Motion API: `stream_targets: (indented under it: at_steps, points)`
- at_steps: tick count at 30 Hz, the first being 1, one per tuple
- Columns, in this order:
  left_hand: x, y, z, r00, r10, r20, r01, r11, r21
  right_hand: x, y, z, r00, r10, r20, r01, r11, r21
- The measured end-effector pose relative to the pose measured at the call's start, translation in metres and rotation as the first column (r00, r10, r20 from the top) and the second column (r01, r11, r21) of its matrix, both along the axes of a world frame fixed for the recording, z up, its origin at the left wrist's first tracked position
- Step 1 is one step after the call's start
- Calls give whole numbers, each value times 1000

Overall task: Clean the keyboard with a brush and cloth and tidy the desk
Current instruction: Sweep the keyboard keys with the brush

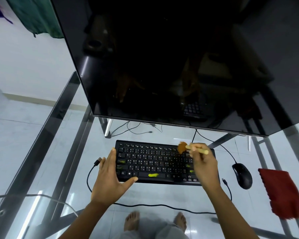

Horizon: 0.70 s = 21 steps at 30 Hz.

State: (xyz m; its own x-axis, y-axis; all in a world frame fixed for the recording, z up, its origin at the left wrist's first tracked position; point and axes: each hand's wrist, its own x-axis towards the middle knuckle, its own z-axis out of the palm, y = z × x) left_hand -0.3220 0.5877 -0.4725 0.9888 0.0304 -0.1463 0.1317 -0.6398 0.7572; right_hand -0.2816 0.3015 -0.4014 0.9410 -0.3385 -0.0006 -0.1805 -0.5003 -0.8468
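A black keyboard [155, 161] lies on the glass desk [41, 152], with yellow-green smears on its space bar and a few other keys. My right hand [204, 166] grips a brush [188, 148] by its pale wooden handle; the brown bristles sit over the keyboard's upper right keys. My left hand [110, 176] rests flat against the keyboard's left end, fingers straight, thumb on the front edge. A red cloth [283, 192] lies on the desk at the right.
A large dark monitor [171, 66] stands just behind the keyboard. A black mouse [242, 175] sits between keyboard and cloth. A loose black USB cable [97, 163] loops left of the keyboard and along the front. Bare feet show through the glass below.
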Motion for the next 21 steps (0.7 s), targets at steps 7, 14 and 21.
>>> stream_targets:
  at_steps: [7, 14, 21]
  points:
    - [0, -1, 0, 1000, -2, -7, 2, 1000, 0, -2, -3, 5, 995, -101, -13, 100, 995, -23]
    - [0, 2, -2, 996, -71, 46, 70, 997, 15, -25, 83, 3, 956, 277, -97, -217, 890, 401]
    - [1, 10, -6, 999, -45, 13, 46, 996, -74, -42, 123, -16, 927, 371, -56, -344, 900, 266]
